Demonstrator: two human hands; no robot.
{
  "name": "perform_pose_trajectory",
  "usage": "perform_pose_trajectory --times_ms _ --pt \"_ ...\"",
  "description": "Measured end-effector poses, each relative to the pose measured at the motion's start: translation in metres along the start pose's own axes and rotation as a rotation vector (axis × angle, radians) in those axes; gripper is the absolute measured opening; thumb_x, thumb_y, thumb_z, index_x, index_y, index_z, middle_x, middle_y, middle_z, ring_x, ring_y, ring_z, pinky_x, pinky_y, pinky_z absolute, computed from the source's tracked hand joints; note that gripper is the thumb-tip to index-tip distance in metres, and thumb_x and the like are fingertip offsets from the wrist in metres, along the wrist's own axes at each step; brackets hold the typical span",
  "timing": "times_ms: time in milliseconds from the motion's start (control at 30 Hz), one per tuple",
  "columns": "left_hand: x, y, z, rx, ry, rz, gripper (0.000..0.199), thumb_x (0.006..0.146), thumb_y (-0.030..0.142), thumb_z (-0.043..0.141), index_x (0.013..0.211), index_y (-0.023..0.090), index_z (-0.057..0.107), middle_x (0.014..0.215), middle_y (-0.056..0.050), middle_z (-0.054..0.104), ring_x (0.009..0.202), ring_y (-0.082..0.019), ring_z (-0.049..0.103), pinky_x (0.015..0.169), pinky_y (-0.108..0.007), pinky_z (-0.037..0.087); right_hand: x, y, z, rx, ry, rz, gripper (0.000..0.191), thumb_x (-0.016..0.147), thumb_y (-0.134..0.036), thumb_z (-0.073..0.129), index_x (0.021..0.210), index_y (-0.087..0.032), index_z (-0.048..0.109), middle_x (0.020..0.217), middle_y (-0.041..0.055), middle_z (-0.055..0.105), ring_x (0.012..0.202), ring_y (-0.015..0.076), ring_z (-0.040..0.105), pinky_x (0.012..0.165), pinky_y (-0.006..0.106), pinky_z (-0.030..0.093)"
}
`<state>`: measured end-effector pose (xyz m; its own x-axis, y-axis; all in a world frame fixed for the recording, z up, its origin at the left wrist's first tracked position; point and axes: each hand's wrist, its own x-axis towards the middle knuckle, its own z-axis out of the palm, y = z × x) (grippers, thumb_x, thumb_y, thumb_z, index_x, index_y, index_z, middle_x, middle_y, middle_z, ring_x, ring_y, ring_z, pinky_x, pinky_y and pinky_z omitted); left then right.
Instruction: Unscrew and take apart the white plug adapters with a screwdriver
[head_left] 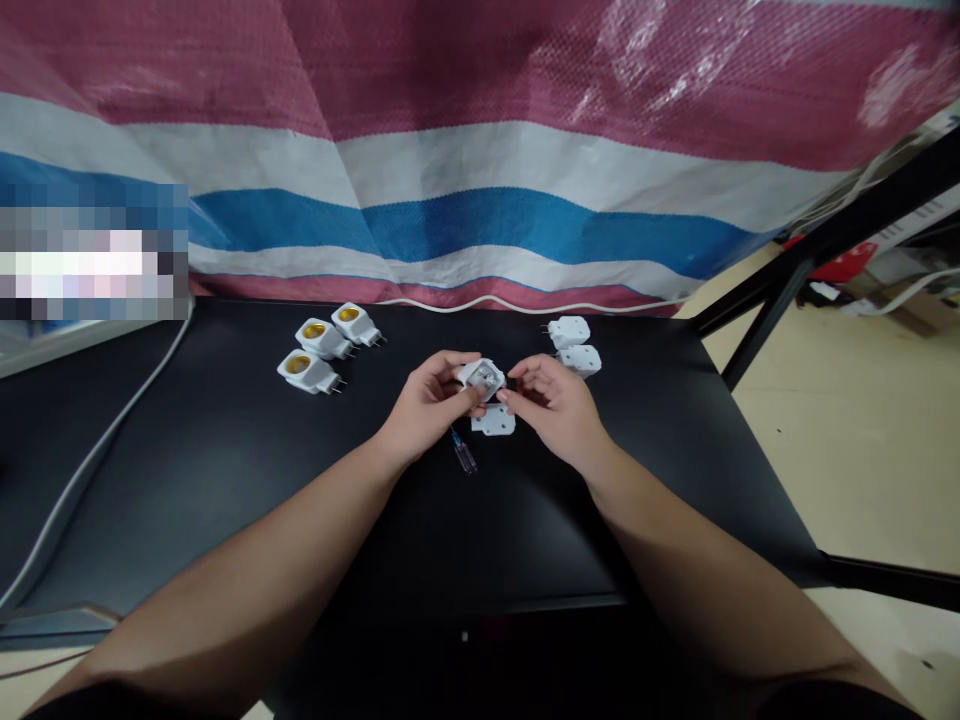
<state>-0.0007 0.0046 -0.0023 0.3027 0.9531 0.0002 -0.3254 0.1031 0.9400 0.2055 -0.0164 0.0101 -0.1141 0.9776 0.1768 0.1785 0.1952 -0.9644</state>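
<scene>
My left hand [426, 408] is closed around a white plug-in lamp socket housing [484, 376], its hollow inner side facing up, with small metal parts showing inside. Close by its right edge, my right hand [556, 402] has thumb and fingertips drawn together; what lies between them is too small to make out. Just below the housing, a flat white cover [495, 420] with several holes rests on the table. A small screwdriver [465, 455] with a dark translucent handle lies beneath my left hand, its shaft partly hidden.
At the left stand several white lamp sockets [306, 370] with gold-coloured threads and plug pins. Two white socket pieces [568, 331] lie behind my right hand. A striped tarp [480, 220] hangs along the back of the black table [225, 480]. A white cable [97, 455] runs down the left side.
</scene>
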Motion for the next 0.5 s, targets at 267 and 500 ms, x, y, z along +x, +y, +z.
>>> perform_pose_trajectory --times_ms 267,500 --pt "-0.0001 -0.0051 -0.0027 0.040 -0.087 0.056 0.049 0.079 0.022 0.095 0.123 0.019 0.072 0.104 -0.003 0.076 0.075 -0.012 0.074 0.073 -0.027 0.067 0.0000 -0.0027 -0.0024 -0.120 0.061 -0.194 0.014 0.095 -0.028 0.078 0.109 -0.026 0.080 0.104 0.0060 0.075 0.090 0.0205 0.075 0.083 0.040 0.067" --pt "0.0005 -0.0063 -0.0040 0.050 -0.110 0.074 0.051 0.077 0.016 0.095 0.123 0.018 0.072 0.107 -0.003 0.076 0.081 -0.012 0.074 0.077 -0.027 0.068 0.0004 0.0030 -0.0007 -0.044 0.111 -0.178 0.007 0.091 -0.026 0.083 0.096 -0.024 0.077 0.103 0.0064 0.082 0.096 0.0240 0.081 0.093 0.046 0.068"
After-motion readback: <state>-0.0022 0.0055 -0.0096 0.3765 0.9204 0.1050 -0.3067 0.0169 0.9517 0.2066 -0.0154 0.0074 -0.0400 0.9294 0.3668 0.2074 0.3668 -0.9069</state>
